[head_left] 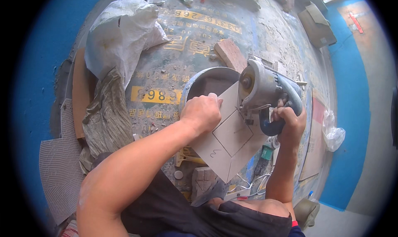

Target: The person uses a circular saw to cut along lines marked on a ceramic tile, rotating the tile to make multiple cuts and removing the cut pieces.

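Note:
A pale tile [226,143] with dark pencilled lines forming a smaller tilted square lies slanted, one corner toward me. My left hand [203,112] is closed over its left edge, fingers curled and partly hidden. My right hand [290,118] wraps round the blue-grey rear handle of a circular saw [259,85], a dusty, metal-guarded power tool. The saw rests on or just over the tile's far right part; its blade is mostly hidden by the guard. Behind the tile stands a round grey bucket [185,89], its rim partly covered by the tile.
A reddish brick [231,54] lies beyond the bucket. White sacks [118,33] and a crumpled cloth [108,116] sit at left. A green-handled brush [265,154], white cable [259,183] and stone block [202,181] lie near my legs. At right is a clear plastic bag [331,131].

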`<state>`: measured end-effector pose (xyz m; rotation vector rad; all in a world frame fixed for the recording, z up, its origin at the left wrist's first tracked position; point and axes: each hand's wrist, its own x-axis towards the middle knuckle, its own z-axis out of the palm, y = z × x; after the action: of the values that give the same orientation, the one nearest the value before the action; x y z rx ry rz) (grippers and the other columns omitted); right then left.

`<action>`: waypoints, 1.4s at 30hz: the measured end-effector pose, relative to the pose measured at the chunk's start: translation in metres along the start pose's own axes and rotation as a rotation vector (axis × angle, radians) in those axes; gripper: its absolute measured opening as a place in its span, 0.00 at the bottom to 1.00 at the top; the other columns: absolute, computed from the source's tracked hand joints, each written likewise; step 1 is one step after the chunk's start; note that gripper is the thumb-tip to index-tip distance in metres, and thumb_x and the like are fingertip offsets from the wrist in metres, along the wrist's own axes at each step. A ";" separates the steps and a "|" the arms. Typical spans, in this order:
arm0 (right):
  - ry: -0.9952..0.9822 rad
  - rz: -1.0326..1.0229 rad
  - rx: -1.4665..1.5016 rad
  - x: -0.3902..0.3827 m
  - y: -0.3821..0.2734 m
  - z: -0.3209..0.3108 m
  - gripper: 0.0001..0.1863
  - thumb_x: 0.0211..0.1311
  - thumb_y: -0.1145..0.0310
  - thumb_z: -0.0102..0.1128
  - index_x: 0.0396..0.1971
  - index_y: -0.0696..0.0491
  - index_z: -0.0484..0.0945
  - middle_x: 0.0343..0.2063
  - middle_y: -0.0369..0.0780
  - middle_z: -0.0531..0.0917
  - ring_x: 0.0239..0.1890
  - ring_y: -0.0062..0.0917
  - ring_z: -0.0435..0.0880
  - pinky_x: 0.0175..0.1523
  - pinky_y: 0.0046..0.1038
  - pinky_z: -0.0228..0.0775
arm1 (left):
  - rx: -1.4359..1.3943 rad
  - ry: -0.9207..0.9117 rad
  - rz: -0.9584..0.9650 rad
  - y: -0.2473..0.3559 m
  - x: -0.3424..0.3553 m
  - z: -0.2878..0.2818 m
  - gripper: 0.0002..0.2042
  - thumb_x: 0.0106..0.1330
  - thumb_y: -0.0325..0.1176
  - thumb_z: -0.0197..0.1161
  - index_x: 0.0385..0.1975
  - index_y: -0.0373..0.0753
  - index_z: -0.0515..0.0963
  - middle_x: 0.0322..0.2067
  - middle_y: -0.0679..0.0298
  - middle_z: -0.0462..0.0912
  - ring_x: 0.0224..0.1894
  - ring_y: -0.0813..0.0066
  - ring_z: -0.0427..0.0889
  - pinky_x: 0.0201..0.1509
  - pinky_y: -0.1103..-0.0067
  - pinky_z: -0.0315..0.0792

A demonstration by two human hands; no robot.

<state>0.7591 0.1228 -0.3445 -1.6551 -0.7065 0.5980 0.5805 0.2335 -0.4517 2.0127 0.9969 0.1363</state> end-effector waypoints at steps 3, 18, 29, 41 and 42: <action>0.016 -0.004 -0.012 0.001 -0.002 -0.001 0.16 0.43 0.74 0.55 0.35 0.65 0.78 0.22 0.36 0.75 0.19 0.16 0.72 0.26 0.20 0.66 | -0.012 0.002 0.010 0.003 0.000 0.000 0.18 0.76 0.42 0.45 0.36 0.33 0.76 0.29 0.41 0.83 0.36 0.38 0.83 0.44 0.52 0.75; 0.016 0.016 -0.037 0.002 -0.005 0.002 0.16 0.44 0.76 0.54 0.36 0.65 0.78 0.21 0.36 0.75 0.19 0.17 0.71 0.27 0.21 0.66 | -0.038 0.011 0.012 0.000 0.001 0.003 0.18 0.75 0.42 0.47 0.35 0.33 0.76 0.29 0.40 0.83 0.36 0.38 0.83 0.43 0.53 0.75; -0.012 0.044 0.021 0.003 -0.003 -0.001 0.10 0.47 0.76 0.54 0.32 0.63 0.73 0.22 0.38 0.74 0.19 0.20 0.73 0.26 0.24 0.69 | -0.016 0.026 0.013 0.000 0.001 0.004 0.18 0.75 0.42 0.46 0.35 0.33 0.76 0.29 0.41 0.83 0.36 0.39 0.83 0.43 0.54 0.76; -0.029 0.060 -0.007 0.002 -0.009 0.001 0.11 0.48 0.77 0.53 0.34 0.64 0.71 0.22 0.39 0.74 0.19 0.20 0.70 0.27 0.23 0.68 | -0.017 0.015 0.015 0.001 0.001 0.003 0.18 0.75 0.42 0.47 0.35 0.32 0.76 0.29 0.41 0.84 0.35 0.39 0.83 0.43 0.54 0.76; -0.023 0.058 -0.008 0.001 -0.010 0.001 0.11 0.48 0.77 0.53 0.34 0.64 0.71 0.22 0.39 0.74 0.19 0.20 0.70 0.27 0.23 0.68 | -0.018 0.015 0.015 0.001 0.001 0.003 0.18 0.75 0.42 0.47 0.35 0.32 0.76 0.29 0.41 0.84 0.35 0.39 0.83 0.43 0.54 0.76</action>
<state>0.7582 0.1256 -0.3353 -1.6828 -0.6800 0.6574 0.5834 0.2318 -0.4532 2.0059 0.9869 0.1676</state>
